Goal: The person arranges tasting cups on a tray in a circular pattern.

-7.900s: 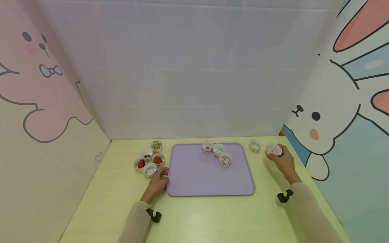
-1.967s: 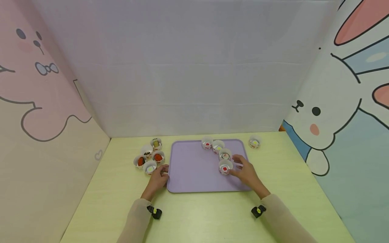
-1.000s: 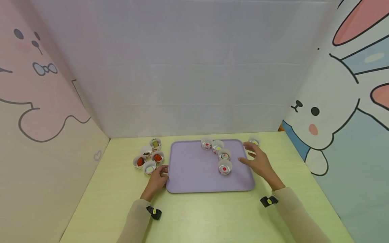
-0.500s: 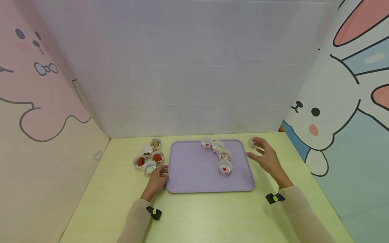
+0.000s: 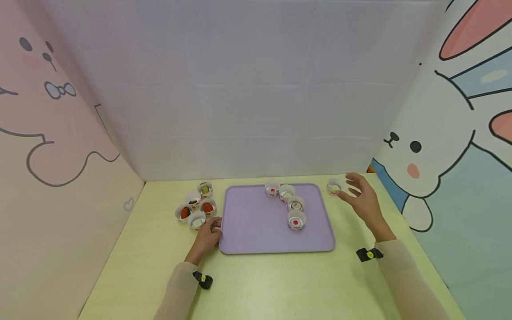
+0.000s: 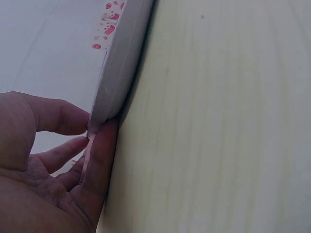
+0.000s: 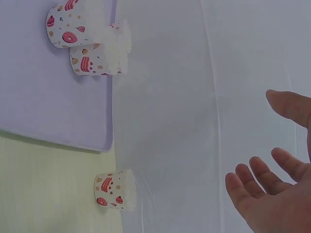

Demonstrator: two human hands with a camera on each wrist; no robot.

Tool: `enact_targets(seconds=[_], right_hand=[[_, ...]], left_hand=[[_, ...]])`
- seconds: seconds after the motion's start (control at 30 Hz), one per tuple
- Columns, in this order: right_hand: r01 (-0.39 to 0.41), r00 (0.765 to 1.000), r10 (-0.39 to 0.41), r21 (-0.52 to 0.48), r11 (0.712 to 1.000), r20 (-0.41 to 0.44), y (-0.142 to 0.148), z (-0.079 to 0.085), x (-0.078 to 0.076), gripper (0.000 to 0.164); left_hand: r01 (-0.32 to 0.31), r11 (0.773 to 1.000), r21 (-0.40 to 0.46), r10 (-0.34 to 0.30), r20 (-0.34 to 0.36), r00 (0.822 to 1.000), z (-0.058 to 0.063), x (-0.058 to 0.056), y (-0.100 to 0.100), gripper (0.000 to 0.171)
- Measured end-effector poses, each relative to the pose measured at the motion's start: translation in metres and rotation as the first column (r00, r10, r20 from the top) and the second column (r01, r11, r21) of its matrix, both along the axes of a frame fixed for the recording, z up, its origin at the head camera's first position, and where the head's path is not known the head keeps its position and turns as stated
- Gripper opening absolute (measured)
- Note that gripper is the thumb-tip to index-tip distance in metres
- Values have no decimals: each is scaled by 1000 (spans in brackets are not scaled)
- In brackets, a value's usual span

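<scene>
My left hand (image 5: pixel 208 238) pinches the left rim of a lilac tray (image 5: pixel 256 235); in the left wrist view thumb and fingers meet at the tray's edge (image 6: pixel 109 92). Several white paper baking cups printed with cakes stand on the tray, one of them with a small red piece, the nearest cup (image 5: pixel 296 221). Right of the tray, a lone cup (image 5: pixel 334 186) with a yellow-and-white piece stands on the table. Over the table next to it is my right hand (image 5: pixel 366 202), fingers spread and loosely bent, holding nothing. The right wrist view shows that hand (image 7: pixel 279 194) apart from the lone cup (image 7: pixel 114 189).
Several more baking cups are grouped left of the tray, with orange, green and dark pieces in them, such as a cup with an orange piece (image 5: pixel 207 207). A white wall (image 5: pixel 256 111) closes off the table's back, with printed cartoon walls at both sides.
My right hand carried a cup from the right onto the tray, released it, then moved back right, past the lone cup. The left hand has stayed at the tray's rim.
</scene>
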State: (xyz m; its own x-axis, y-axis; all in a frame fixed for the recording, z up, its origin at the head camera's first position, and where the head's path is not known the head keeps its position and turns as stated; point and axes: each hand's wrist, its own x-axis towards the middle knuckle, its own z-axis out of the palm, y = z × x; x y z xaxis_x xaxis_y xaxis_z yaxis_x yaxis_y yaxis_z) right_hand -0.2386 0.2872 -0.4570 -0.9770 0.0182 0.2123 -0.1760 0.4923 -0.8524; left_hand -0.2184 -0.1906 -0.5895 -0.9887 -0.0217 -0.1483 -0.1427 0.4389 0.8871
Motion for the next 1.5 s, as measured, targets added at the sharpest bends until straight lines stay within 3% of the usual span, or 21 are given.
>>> enact_targets(seconds=[0.33, 1.0, 1.5], right_hand=[[89, 995, -88, -16, 996, 37, 19, -5, -13, 67], [101, 993, -93, -125, 987, 66, 48, -16, -54, 81], [118, 980, -96, -117, 986, 176, 55, -54, -77, 93]], left_hand=[[-7, 1000, -9, 7, -6, 1000, 2, 0, 1, 52], [-15, 1000, -9, 15, 24, 1000, 0, -2, 1, 52], [-17, 1000, 3, 17, 35, 999, 0, -1, 2, 53]])
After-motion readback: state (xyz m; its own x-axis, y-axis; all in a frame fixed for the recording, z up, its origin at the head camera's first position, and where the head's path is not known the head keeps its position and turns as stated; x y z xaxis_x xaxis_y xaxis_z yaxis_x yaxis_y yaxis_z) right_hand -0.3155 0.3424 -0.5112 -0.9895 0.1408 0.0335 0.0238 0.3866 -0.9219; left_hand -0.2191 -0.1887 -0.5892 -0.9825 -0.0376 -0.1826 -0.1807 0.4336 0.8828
